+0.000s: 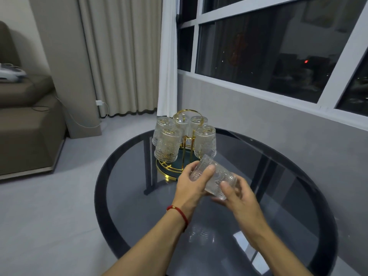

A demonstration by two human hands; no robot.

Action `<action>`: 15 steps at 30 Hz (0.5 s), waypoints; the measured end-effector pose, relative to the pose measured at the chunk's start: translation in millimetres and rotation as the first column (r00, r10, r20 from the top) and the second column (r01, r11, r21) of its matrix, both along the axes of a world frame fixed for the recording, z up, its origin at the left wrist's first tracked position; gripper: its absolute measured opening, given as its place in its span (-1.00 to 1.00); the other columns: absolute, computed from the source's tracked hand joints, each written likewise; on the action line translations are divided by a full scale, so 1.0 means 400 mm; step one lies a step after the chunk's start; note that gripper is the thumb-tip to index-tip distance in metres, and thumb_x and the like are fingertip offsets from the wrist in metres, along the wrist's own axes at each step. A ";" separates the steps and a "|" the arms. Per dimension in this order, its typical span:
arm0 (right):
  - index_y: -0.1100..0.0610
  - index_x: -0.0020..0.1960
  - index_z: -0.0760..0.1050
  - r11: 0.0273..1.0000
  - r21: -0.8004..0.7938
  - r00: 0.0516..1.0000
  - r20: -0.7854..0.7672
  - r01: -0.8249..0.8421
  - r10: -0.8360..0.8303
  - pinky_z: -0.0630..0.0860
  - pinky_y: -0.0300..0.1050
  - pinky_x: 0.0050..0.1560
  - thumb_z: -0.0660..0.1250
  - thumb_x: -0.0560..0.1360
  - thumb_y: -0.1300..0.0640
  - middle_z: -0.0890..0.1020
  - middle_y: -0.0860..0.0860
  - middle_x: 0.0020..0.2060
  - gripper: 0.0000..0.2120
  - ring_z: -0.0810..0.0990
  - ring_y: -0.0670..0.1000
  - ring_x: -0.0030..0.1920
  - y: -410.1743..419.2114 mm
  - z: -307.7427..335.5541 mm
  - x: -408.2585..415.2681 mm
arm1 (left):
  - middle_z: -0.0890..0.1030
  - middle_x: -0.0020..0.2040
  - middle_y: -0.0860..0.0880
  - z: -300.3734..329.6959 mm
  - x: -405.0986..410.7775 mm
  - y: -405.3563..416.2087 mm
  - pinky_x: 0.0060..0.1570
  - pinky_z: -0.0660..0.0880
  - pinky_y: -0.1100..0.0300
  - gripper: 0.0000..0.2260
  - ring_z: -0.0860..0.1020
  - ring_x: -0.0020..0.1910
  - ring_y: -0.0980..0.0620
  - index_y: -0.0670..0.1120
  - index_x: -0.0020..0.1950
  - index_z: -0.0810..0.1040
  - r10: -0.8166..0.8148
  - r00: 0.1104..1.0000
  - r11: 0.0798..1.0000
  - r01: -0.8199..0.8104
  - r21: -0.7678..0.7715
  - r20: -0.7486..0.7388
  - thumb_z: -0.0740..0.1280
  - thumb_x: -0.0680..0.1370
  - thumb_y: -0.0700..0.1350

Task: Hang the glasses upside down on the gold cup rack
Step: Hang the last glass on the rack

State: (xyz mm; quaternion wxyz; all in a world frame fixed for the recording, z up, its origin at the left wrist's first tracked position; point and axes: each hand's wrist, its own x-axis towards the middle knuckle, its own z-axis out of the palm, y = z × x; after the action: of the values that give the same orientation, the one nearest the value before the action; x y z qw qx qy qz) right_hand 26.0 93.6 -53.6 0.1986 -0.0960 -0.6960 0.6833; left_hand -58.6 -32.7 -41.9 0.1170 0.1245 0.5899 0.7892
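Observation:
A clear embossed glass (217,177) lies tilted between both my hands, just in front of the gold cup rack (169,172). My left hand (191,184) grips its upper end, thumb on top. My right hand (237,194) holds its lower end from the right. The rack stands at the far side of the round table and carries several glasses hung upside down, among them one at front left (168,145) and one at front right (206,141). A gold ring handle (188,110) tops the rack.
The round dark glass table (298,206) has a black rim. A grey wall and window run along the right. A brown sofa (25,136) stands at the left, curtains behind the rack. Grey floor lies left of the table.

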 end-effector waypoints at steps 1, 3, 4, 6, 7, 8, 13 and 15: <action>0.01 0.37 0.49 0.996 0.069 0.999 -0.007 0.048 -0.047 0.71 -0.04 0.10 0.49 0.51 -0.03 0.75 0.00 0.19 -0.54 0.76 -0.05 0.15 0.000 0.014 -0.006 | 0.62 0.24 -0.04 -0.005 -0.008 -0.007 0.08 0.64 -0.09 -0.49 0.63 0.18 0.00 0.03 0.32 0.53 0.015 1.000 1.000 -0.015 -0.021 -0.027 0.49 0.44 0.21; -0.06 0.34 0.49 0.936 0.309 0.985 -0.025 0.169 -0.170 0.67 -0.06 0.15 0.57 0.48 -0.01 0.71 -0.12 0.14 -0.52 0.72 -0.18 0.08 0.004 0.056 -0.024 | 0.60 0.22 0.10 -0.021 -0.028 -0.030 0.22 0.55 -0.10 -0.71 0.56 0.21 0.10 0.13 0.24 0.55 0.096 0.987 0.987 -0.111 -0.116 -0.128 0.31 0.58 0.20; -0.10 0.33 0.49 0.883 0.416 0.975 -0.051 0.216 -0.214 0.65 -0.07 0.12 0.59 0.45 -0.03 0.69 -0.16 0.13 -0.49 0.70 -0.19 0.05 0.007 0.082 -0.034 | 0.57 0.23 0.15 -0.035 -0.041 -0.045 0.28 0.50 -0.07 -0.79 0.53 0.24 0.13 0.16 0.21 0.54 0.138 0.971 0.967 -0.174 -0.185 -0.193 0.24 0.62 0.15; -0.12 0.33 0.48 0.802 0.536 0.964 -0.112 0.263 -0.241 0.65 -0.01 0.09 0.60 0.41 -0.08 0.68 -0.11 0.13 -0.45 0.68 -0.11 0.05 0.011 0.138 -0.057 | 0.43 0.43 0.09 -0.075 -0.071 -0.071 0.40 0.36 -0.03 -0.73 0.38 0.43 0.06 0.14 0.33 0.46 0.133 0.925 0.863 -0.285 -0.417 -0.356 0.25 0.62 0.06; -0.11 0.35 0.48 0.771 0.577 0.962 -0.130 0.270 -0.240 0.65 0.05 0.12 0.59 0.40 -0.11 0.68 -0.06 0.15 -0.43 0.68 -0.03 0.08 0.012 0.166 -0.073 | 0.28 0.56 0.04 -0.097 -0.085 -0.080 0.45 0.30 -0.05 -0.59 0.25 0.52 0.01 0.08 0.44 0.39 0.062 0.904 0.770 -0.312 -0.556 -0.422 0.29 0.60 0.03; -0.10 0.37 0.48 0.741 0.614 0.962 -0.138 0.271 -0.237 0.64 0.12 0.16 0.58 0.40 -0.14 0.67 -0.02 0.18 -0.41 0.67 0.03 0.12 0.013 0.193 -0.090 | 0.13 0.63 0.03 -0.118 -0.098 -0.085 0.48 0.26 -0.09 -0.47 0.14 0.58 -0.01 0.05 0.53 0.29 -0.023 0.890 0.671 -0.325 -0.667 -0.456 0.32 0.57 0.03; -0.09 0.44 0.45 0.635 0.746 0.977 -0.108 0.201 -0.182 0.63 0.20 0.23 0.52 0.39 -0.22 0.65 0.00 0.22 -0.33 0.65 0.09 0.19 0.005 0.285 -0.177 | 0.07 0.65 0.01 -0.160 -0.119 -0.074 0.48 0.18 -0.11 -0.29 0.07 0.60 -0.05 0.04 0.62 0.07 -0.157 0.851 0.462 -0.386 -0.798 -0.502 0.32 0.54 0.06; -0.08 0.47 0.44 0.580 0.795 0.980 -0.091 0.178 -0.176 0.58 0.16 0.30 0.50 0.39 -0.23 0.61 0.03 0.28 -0.30 0.60 0.10 0.26 0.000 0.301 -0.211 | 0.09 0.65 0.00 -0.164 -0.121 -0.073 0.49 0.16 -0.09 -0.28 0.08 0.60 -0.05 0.01 0.62 0.05 -0.161 0.842 0.449 -0.403 -0.798 -0.515 0.32 0.54 0.06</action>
State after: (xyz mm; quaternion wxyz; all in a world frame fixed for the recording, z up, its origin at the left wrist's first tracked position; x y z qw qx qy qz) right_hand -58.6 93.5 66.9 0.2883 -0.0650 -0.9145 0.2763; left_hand -106.9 -61.9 -107.5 -0.0600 0.2095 0.9270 0.3054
